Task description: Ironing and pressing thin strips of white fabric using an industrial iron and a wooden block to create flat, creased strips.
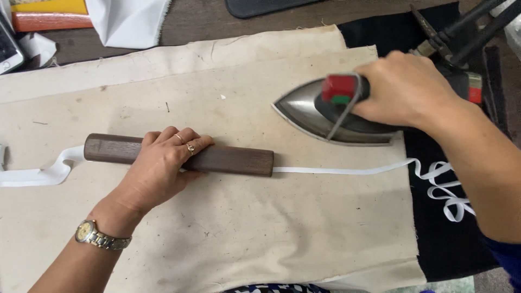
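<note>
While the left hand (163, 163) presses flat on the wooden block (179, 154), the right hand (404, 89) — fingers curled — grips the iron (325, 111).

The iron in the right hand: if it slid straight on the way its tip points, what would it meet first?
The iron in the right hand points left, so probably only bare beige cloth; the wooden block and left hand lie nearer the camera.
</note>
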